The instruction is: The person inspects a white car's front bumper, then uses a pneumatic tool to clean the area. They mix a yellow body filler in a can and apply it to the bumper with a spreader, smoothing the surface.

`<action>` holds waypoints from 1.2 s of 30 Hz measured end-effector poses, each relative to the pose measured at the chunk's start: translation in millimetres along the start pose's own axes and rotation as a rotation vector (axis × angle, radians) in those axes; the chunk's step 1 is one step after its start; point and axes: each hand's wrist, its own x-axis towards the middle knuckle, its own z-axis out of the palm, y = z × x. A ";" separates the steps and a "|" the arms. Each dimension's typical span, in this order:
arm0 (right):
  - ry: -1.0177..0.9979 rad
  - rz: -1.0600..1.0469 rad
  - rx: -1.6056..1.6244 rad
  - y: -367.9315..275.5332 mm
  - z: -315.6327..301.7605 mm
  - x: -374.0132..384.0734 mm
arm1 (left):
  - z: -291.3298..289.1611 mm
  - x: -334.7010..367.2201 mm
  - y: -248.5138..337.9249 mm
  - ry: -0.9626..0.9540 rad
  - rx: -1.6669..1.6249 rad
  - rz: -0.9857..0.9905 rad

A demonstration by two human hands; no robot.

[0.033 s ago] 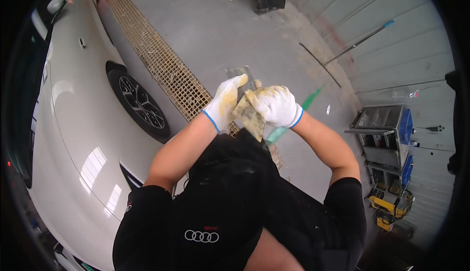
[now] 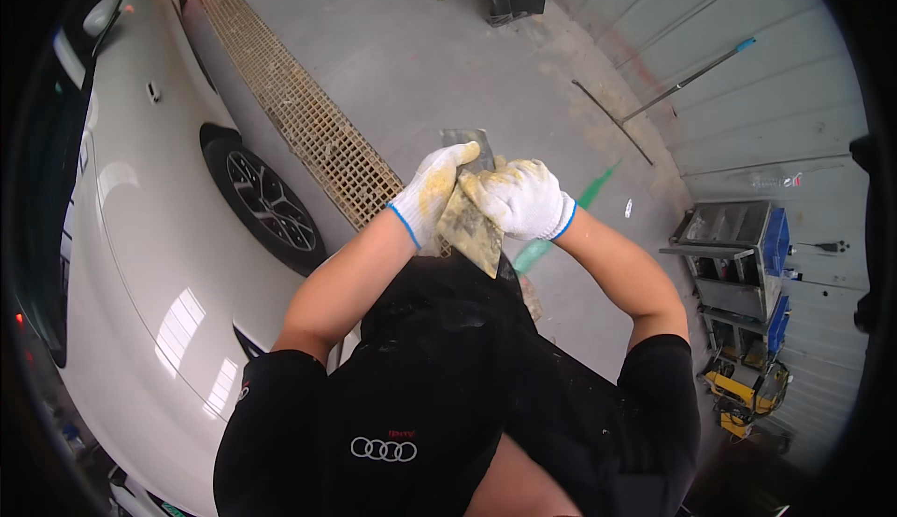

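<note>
Head view: our white-gloved left grip and right grip come close together in front of us.
Our left grip is clasped on a thin grey plate, jutting out just beyond it; our right grip clutches a yellow-smeared plate, slanting from it toward us. A white car stands left of both grips; a metal cart, well to their right.
</note>
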 end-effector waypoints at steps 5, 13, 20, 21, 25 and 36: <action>0.664 0.505 0.491 133.2 48.2 78.0 | 31.6 48.1 129.8 -0.185 -0.001 0.388; 0.898 1.007 1.482 373.1 121.6 217.3 | 81.7 112.2 380.8 -0.017 0.244 0.739; 0.697 0.835 1.544 516.0 201.3 386.6 | 60.8 119.8 565.7 0.097 0.184 1.024; 0.645 0.789 1.540 536.2 216.8 407.5 | 51.1 124.6 594.3 0.097 0.190 1.040; 0.484 0.761 1.473 618.3 279.3 502.6 | 17.6 144.5 725.6 0.210 0.171 1.066; 0.032 0.378 0.477 866.1 369.2 726.7 | -5.5 204.7 1079.0 0.426 0.591 0.848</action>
